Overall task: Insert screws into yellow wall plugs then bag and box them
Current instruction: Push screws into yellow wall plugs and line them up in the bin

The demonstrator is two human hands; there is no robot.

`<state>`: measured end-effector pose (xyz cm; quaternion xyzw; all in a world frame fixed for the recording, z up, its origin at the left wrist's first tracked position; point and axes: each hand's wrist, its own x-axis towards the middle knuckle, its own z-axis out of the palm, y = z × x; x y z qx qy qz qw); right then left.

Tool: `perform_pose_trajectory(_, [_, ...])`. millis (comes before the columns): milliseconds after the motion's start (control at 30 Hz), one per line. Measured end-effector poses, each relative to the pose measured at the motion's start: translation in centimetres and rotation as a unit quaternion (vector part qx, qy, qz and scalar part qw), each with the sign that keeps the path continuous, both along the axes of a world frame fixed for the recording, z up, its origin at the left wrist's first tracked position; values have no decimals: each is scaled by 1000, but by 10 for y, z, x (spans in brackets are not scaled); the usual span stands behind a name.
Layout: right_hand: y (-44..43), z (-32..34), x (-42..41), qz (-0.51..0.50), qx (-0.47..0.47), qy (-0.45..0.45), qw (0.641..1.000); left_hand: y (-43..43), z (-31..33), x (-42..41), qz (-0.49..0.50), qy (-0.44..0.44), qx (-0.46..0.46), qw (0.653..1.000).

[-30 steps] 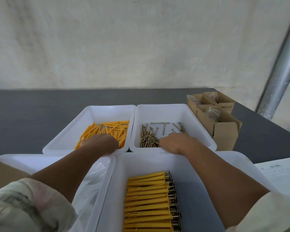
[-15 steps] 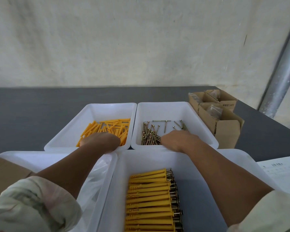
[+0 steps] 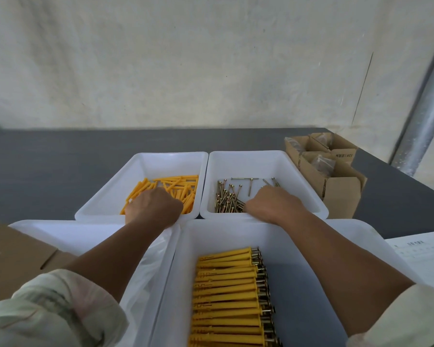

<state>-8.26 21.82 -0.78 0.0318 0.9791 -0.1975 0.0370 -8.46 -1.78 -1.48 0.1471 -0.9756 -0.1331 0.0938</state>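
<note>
Grey table [image 3: 60, 171] — left hand [image 3: 153, 209] over plugs [image 3: 178, 184], right hand [image 3: 273, 204] over screws [image 3: 227, 199].

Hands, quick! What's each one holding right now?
Left hand: among the plugs, fingers hidden, cannot tell.
Right hand: among the screws, fingers hidden, cannot tell.

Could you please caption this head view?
Left hand in the plug tray, right hand in the screw tray, assembled plugs nearest.
</note>
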Motion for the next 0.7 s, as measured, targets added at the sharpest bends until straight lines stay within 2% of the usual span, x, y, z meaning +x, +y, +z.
perform_pose_trajectory(267, [2,-4,-1,8,-16,71,997,-1,4,12,-16,85,99,991])
perform_pose_trajectory(433, [4,0,8,9,-59,128,990,-1,14,24,-24,158,239,958])
perform_pose_trajectory(533, [6,1,13,11,-97,156,983,1,25,37,-32,174,351,920])
perform_pose_trajectory(633, [8,2,17,3,-125,164,979,6,36,54,-43,173,500,847])
perform_pose_trajectory(700, [11,4,19,-18,-165,182,969,11,42,65,-47,160,567,806])
